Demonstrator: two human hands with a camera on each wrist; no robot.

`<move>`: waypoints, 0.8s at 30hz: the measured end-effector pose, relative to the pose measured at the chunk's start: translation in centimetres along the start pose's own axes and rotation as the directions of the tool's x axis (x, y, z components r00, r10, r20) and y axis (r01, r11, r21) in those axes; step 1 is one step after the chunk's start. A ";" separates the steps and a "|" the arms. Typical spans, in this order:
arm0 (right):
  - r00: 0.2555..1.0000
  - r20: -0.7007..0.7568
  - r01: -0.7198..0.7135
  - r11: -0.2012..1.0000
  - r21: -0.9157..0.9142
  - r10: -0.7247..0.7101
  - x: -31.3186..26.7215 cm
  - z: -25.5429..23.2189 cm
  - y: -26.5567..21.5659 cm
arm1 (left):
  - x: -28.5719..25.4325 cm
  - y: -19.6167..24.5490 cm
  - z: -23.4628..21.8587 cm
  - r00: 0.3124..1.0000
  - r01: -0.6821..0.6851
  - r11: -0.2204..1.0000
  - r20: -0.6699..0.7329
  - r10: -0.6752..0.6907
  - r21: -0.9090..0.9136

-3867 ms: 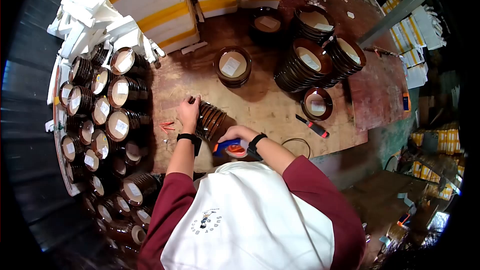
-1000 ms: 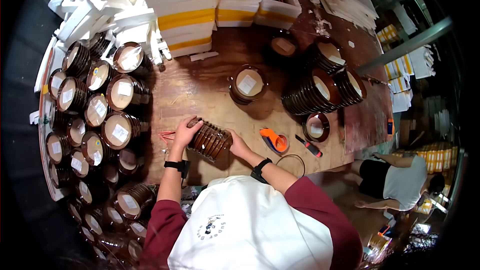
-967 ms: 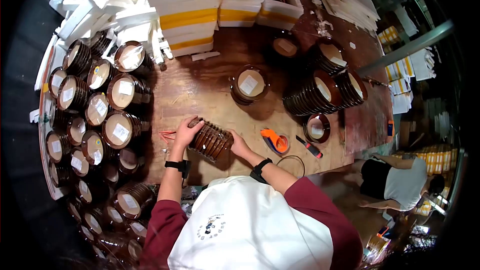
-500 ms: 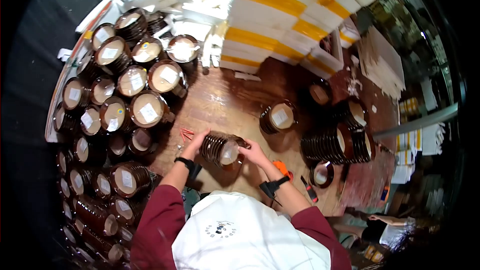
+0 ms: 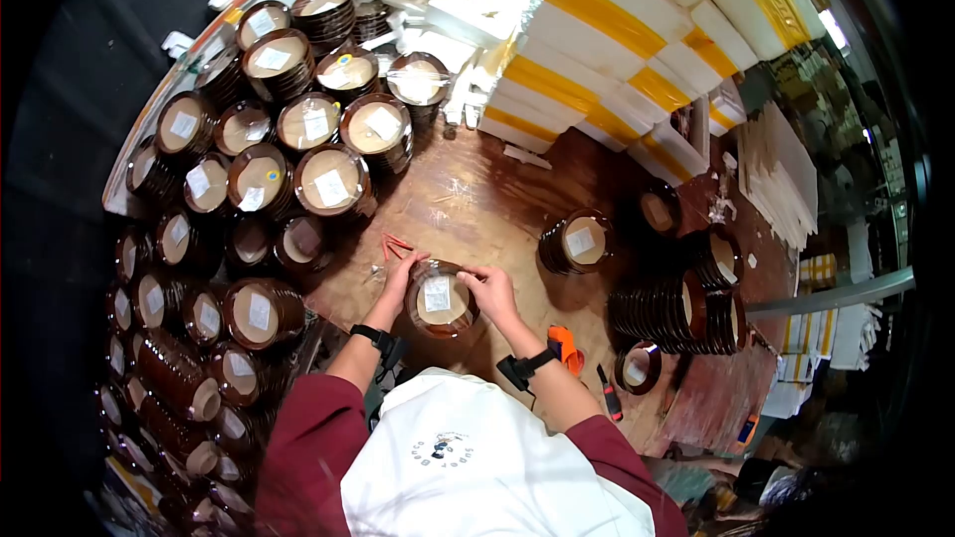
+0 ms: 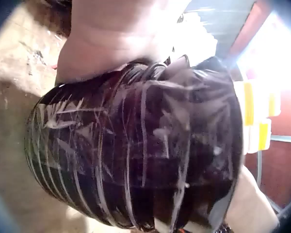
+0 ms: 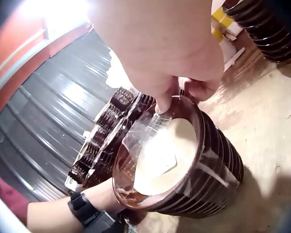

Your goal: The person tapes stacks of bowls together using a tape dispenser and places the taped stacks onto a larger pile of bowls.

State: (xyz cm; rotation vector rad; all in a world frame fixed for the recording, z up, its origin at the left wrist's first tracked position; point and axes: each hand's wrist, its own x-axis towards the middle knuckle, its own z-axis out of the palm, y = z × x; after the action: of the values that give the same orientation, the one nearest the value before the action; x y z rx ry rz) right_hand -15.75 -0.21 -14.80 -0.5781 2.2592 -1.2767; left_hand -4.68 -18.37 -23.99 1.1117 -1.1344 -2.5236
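Note:
A stack of brown glazed bowls (image 5: 438, 300), bound in clear tape, stands between my hands over the table; a white label lies on the tan centre of its end bowl. My left hand (image 5: 396, 283) holds the stack's left side. Its palm lies along the bowls in the left wrist view, fingertips hidden. My right hand (image 5: 492, 293) pinches at the end bowl's far rim. In the right wrist view, its fingertips (image 7: 163, 106) sit on the rim where clear tape (image 7: 148, 138) runs over the bowl's face.
Many taped bowl stacks (image 5: 330, 179) fill the left side. More bowl stacks (image 5: 657, 313) stand to the right, near an orange tape dispenser (image 5: 565, 346) and a black-and-red utility knife (image 5: 609, 393). White foam boxes (image 5: 597, 50) rise behind. Red strips (image 5: 396, 247) lie beyond my left hand.
The tape dispenser in my right hand was put down on the table. Both hands then took the stack and turned it, bringing its labelled end up. My head view has swung left.

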 end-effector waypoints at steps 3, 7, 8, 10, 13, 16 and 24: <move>1.000 0.016 -0.011 0.999 -0.050 0.012 1.8 1.4 -1.8 | 0.8 0.1 -1.7 0.980 0.117 0.978 0.178 -0.086 -0.173; 0.999 -0.011 0.041 0.997 -0.069 -0.042 3.6 3.2 -1.4 | 3.1 -0.6 -3.8 0.959 0.263 0.920 0.178 -0.218 -0.289; 0.994 0.108 -0.013 1.000 0.020 0.011 4.6 3.4 0.3 | 3.9 -1.7 -4.3 0.956 0.272 0.905 0.197 -0.216 -0.327; 0.997 0.049 0.063 0.998 -0.020 -0.062 3.3 3.3 -0.3 | 4.0 -2.5 -4.8 0.967 0.239 0.924 0.164 -0.197 -0.299; 0.999 -0.015 -0.048 0.990 0.132 0.051 2.4 4.3 4.4 | 3.2 -2.4 -4.2 0.990 0.111 0.953 0.117 -0.081 -0.281; 0.892 0.119 -0.436 0.762 0.479 0.436 -0.4 4.4 11.2 | -2.2 -0.2 -1.9 0.985 0.003 0.957 0.163 0.047 -0.291; 0.846 0.410 -0.527 0.423 0.737 0.339 -1.4 7.1 10.8 | -1.0 -0.7 -1.9 0.955 -0.136 0.985 0.250 0.159 -0.107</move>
State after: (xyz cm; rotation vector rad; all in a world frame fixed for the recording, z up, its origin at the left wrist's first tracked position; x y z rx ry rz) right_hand -11.81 1.00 -27.15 0.2484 1.2133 -1.6821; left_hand -2.50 -18.58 -24.74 0.6635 -1.1038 -2.6236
